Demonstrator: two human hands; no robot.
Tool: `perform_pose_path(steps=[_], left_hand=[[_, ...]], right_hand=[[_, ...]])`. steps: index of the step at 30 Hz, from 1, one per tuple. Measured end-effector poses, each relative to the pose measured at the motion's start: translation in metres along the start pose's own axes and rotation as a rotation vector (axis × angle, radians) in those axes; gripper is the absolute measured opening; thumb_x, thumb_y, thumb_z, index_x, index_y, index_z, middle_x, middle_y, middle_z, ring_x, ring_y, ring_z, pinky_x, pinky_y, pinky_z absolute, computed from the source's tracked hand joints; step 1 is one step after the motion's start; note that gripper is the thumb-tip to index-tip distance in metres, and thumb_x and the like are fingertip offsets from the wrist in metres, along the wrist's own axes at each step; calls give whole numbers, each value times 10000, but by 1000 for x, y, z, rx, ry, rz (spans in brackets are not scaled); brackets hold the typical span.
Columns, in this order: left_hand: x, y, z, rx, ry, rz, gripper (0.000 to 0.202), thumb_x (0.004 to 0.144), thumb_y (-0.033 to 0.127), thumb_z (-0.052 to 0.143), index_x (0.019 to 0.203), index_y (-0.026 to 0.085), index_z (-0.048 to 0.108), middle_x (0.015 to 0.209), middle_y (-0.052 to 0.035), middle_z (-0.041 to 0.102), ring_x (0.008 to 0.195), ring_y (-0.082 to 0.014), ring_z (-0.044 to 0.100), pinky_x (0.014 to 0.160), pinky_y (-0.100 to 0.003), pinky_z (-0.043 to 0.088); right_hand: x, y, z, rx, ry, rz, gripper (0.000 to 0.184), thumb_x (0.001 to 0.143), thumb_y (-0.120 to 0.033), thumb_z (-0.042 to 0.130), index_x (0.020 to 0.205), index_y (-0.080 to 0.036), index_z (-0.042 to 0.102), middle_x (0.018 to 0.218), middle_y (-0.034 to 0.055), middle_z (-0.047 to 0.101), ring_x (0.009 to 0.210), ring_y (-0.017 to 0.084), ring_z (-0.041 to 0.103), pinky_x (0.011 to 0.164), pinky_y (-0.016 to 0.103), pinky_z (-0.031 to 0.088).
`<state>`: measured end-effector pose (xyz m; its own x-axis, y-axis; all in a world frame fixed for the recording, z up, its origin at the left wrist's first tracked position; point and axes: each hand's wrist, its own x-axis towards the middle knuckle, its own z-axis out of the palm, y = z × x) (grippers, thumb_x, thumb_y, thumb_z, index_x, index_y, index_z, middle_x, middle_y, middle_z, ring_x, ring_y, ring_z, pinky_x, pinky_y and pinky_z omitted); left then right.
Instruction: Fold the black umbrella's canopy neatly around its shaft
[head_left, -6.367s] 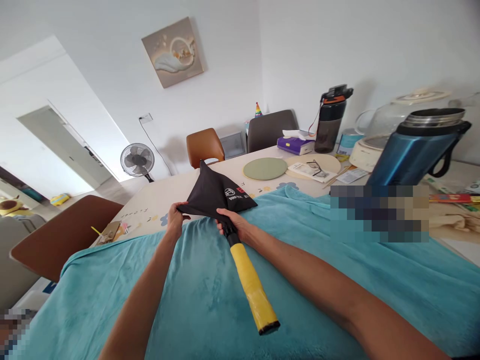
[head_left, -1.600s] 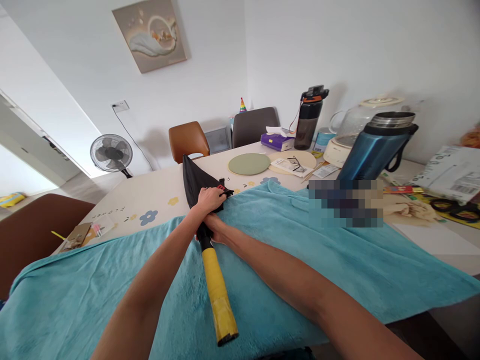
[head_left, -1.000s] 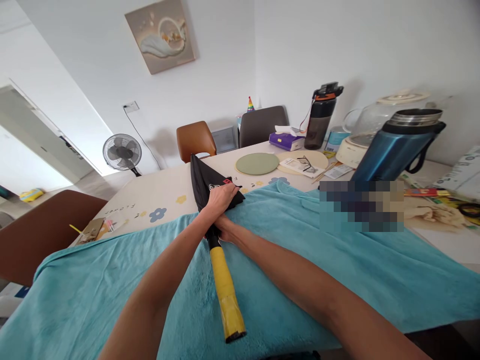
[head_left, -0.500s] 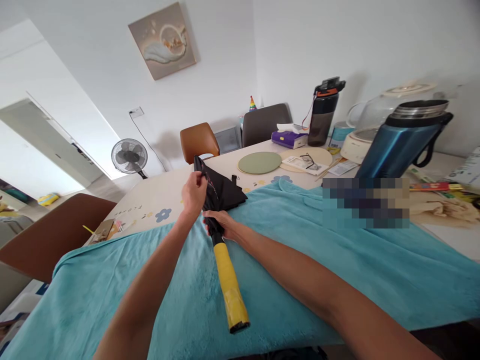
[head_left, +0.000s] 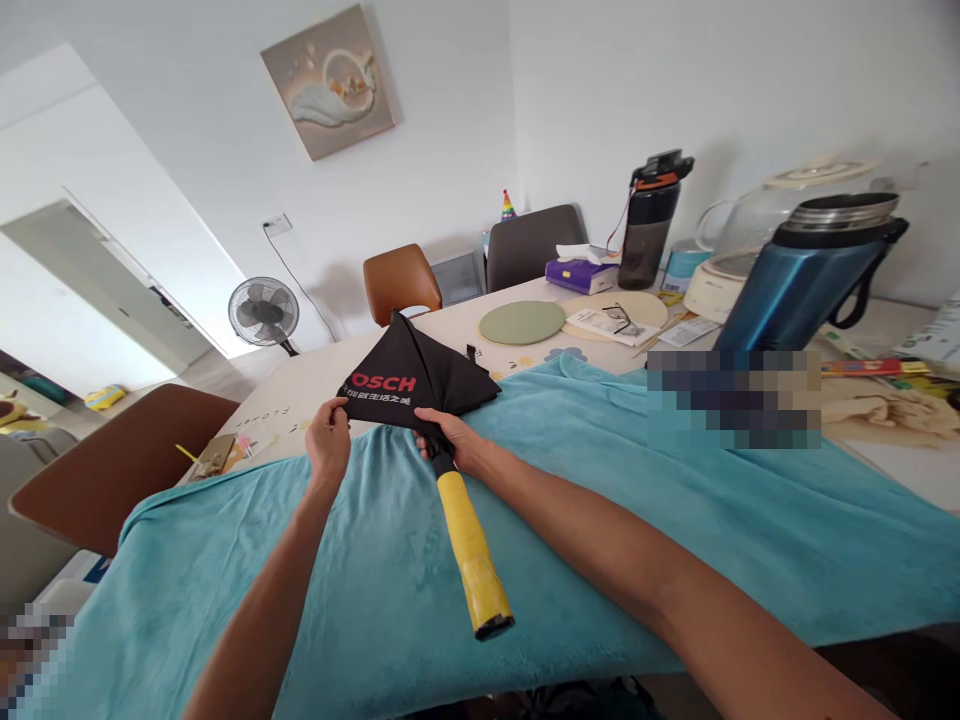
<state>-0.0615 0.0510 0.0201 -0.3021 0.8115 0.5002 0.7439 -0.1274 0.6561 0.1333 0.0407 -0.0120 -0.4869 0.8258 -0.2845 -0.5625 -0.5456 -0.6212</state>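
A black umbrella with a yellow-wrapped handle lies over the teal cloth, its handle end toward me. My left hand pinches the left corner of a canopy panel and holds it spread out flat, showing red letters "OSCH" with white writing beneath. My right hand is closed around the gathered canopy and shaft just above the handle. Other folds of the canopy stick out to the right, with a small strap standing up there.
A green oval mat, glasses on papers, and a purple tissue pack lie beyond. Right of them stand a dark bottle, a glass kettle and a tilted blue thermos. Chairs surround the table; a fan stands left.
My left hand has moved left and down, pulling a canopy panel out to the side so its lettering shows. My right hand keeps its grip; the handle has shifted slightly right.
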Motion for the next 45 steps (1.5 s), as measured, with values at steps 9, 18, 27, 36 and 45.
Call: perform_pose_path(steps=[9, 18, 27, 36, 45], left_hand=[[-7, -23, -1, 210, -170, 8, 320, 777, 227, 387, 933, 252, 665, 868, -11, 649, 770, -170, 581, 655, -269, 421], [-1, -20, -25, 491, -145, 156, 320, 844, 278, 366, 983, 284, 654, 945, -25, 629, 862, -205, 580, 646, -290, 398], [-13, -44, -13, 540, -518, 67, 319, 803, 243, 386, 986, 272, 646, 966, -35, 664, 868, -248, 599, 651, -325, 435], [33, 25, 14, 441, -148, 405, 424, 779, 74, 338, 1064, 195, 626, 1130, -92, 582, 1098, -230, 489, 949, -362, 384], [53, 40, 132, -29, -524, 26, 554, 860, 356, 420, 1339, 83, 365, 1474, -143, 239, 1370, -201, 172, 1114, -310, 131]], right_hand=[[-1, -3, 0, -9, -8, 7, 166, 827, -275, 549, 735, -162, 471, 485, -33, 513, 397, 106, 497, 363, 209, 447], [3, 0, 0, -43, 62, 19, 117, 785, -188, 550, 697, -133, 496, 449, -7, 527, 388, 112, 486, 342, 212, 441], [2, 5, 10, -141, 231, -41, 118, 707, -126, 605, 654, -138, 500, 404, -27, 498, 334, 118, 467, 327, 238, 444], [9, 12, 15, -278, 393, -118, 166, 588, -107, 693, 662, -122, 545, 477, 3, 566, 392, 133, 520, 339, 236, 437], [8, 7, 9, -209, 301, -67, 105, 640, -151, 654, 659, -115, 557, 456, -9, 552, 380, 116, 503, 349, 220, 433]])
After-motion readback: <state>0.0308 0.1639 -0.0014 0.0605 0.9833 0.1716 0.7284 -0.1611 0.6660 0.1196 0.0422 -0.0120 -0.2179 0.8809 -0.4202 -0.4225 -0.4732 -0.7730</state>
